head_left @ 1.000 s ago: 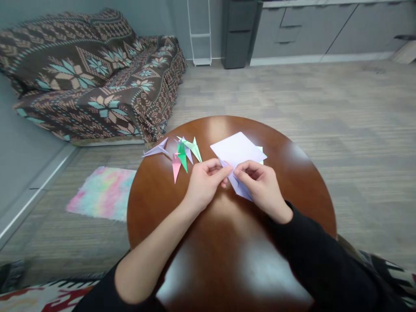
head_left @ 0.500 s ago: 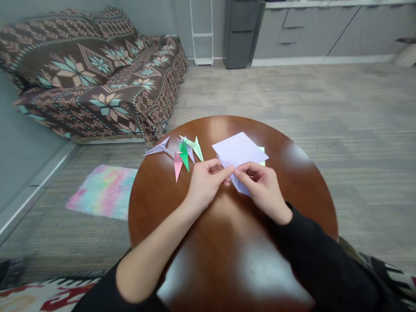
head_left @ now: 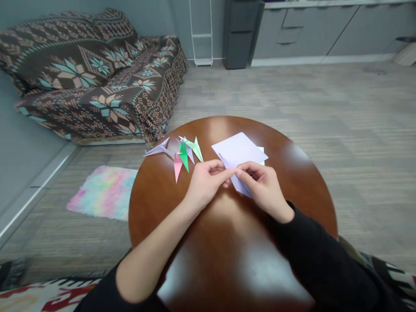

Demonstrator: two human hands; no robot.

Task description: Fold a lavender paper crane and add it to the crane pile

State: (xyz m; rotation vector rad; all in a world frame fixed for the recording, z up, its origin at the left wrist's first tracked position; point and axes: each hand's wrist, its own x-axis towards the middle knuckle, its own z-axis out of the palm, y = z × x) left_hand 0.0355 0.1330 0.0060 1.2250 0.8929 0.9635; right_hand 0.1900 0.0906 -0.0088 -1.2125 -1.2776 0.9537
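A folded lavender paper is pinched between my left hand and my right hand, their thumbs nearly meeting on it. Its lower corner points down toward me, and part of it is hidden by the fingers. Just beyond lies a flat lavender sheet, with a pale green sheet showing from under its right side. Left of my hands rest several folded paper figures: a lavender one, a pink one, a dark green one and a light green one.
The round brown table fills the middle. Beyond its left side stand a sofa with a patterned cover and a pastel fluffy rug. A grey fridge and grey cabinets line the back.
The folded paper has shifted and tilted slightly between my fingers, with a narrow point now showing above my left fingers. My hands have barely moved.
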